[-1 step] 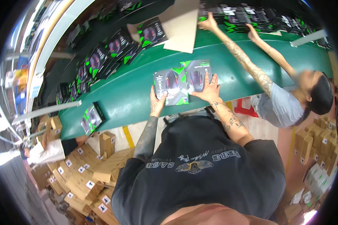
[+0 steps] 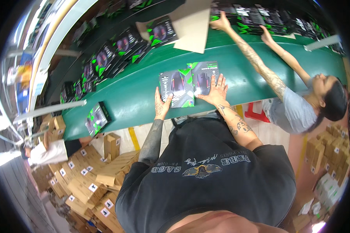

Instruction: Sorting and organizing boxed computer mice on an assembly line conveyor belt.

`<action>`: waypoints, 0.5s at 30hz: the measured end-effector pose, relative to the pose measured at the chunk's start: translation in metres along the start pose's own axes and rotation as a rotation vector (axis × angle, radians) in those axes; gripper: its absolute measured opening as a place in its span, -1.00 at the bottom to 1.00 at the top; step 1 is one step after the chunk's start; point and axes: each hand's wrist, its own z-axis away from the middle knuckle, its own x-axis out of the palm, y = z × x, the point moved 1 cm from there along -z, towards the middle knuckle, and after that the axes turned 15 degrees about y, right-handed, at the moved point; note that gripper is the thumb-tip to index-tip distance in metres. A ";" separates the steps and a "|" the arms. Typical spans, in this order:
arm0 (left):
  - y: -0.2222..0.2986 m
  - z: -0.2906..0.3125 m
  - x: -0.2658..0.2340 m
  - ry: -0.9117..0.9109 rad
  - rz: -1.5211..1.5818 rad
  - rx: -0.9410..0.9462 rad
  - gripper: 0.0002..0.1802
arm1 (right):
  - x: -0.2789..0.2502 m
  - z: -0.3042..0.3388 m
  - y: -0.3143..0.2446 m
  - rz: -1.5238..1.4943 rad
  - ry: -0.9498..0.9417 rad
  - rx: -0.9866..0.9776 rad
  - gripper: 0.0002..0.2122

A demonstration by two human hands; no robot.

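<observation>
Left hand [image 2: 161, 105] at edge of left box [image 2: 177, 93], thumb on face; can't tell if gripping. Right hand [image 2: 217, 94] spread open on right box [image 2: 202, 77]. Pair already side by side on green bench [image 2: 132, 103], hands not yet off.

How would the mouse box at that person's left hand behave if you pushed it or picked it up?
The mouse box would probably feel stiff, as its edges look straight. It should slide rather than roll, since its face is flat and the green work surface looks glossy. Weight is hard to judge; its contents are hidden.
</observation>
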 end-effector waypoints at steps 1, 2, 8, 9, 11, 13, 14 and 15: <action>0.006 0.000 -0.018 -0.031 -0.281 0.305 0.25 | 0.003 0.001 -0.015 0.003 0.009 -0.030 0.07; 0.011 0.000 -0.036 -0.066 -0.569 0.598 0.28 | 0.005 0.002 -0.030 -0.119 0.124 -0.195 -0.06; 0.010 -0.004 -0.065 -0.166 -0.708 0.832 0.33 | 0.033 -0.003 -0.063 -0.700 -0.349 -0.198 -0.40; 0.006 -0.008 -0.065 -0.181 -0.724 0.809 0.31 | 0.035 -0.003 -0.064 -0.720 -0.294 -0.211 -0.38; 0.002 -0.016 -0.064 -0.130 -0.738 0.816 0.20 | 0.037 0.001 -0.067 -0.729 -0.241 -0.221 -0.36; 0.002 -0.020 -0.062 -0.020 -0.563 0.610 0.04 | 0.036 0.007 -0.070 -0.733 -0.258 -0.127 -0.34; 0.004 -0.020 -0.061 0.024 -0.508 0.581 -0.06 | 0.036 0.012 -0.072 -0.745 -0.328 -0.094 -0.29; 0.005 -0.015 -0.057 -0.004 -0.509 0.589 -0.06 | 0.035 0.020 -0.075 -0.739 -0.332 -0.099 -0.29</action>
